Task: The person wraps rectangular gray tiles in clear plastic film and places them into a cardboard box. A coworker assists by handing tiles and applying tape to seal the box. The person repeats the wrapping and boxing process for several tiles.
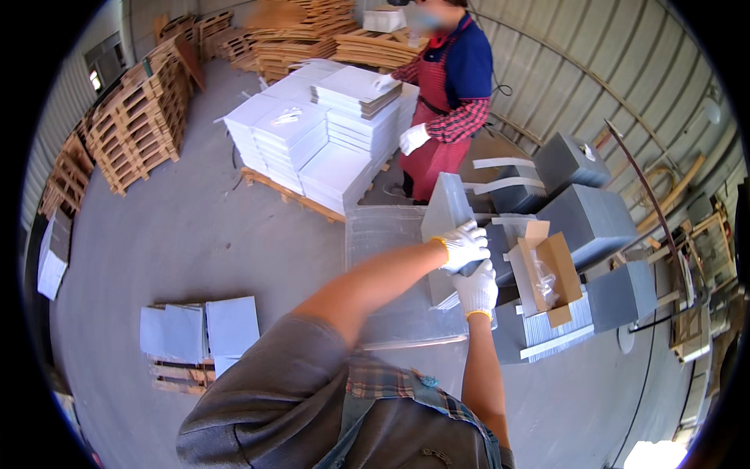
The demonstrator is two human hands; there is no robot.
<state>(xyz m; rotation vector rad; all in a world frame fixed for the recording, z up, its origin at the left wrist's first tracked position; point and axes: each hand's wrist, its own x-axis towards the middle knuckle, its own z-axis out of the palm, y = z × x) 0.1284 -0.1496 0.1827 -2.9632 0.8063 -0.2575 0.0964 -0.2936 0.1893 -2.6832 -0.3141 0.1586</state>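
A low wooden pallet [273,186] bears a broad, stepped load of white flat panels [289,144]. Nearer, a grey, flat-topped table [383,234] shows open surface from its left edge across to the work; beyond that edge, grey floor [289,234] stretches away. On the right, large dark-grey rectangular stacks [590,227] crowd close to the table, leaving only tight room there. Among them sits an open brown cardboard box [559,258], flaps raised, with small clear plastic pieces [545,283] inside.

The upright bundle of pale-grey thin panels [448,199] is on the table, near its right edge. The white-gloved left hand [466,246] lies over the bundle's right side, fingers bent, its forearm slanting across from the lower left. The white-gloved right hand [476,289] touches just below it, forearm nearly upright. Whether either hand grips firmly cannot be told.
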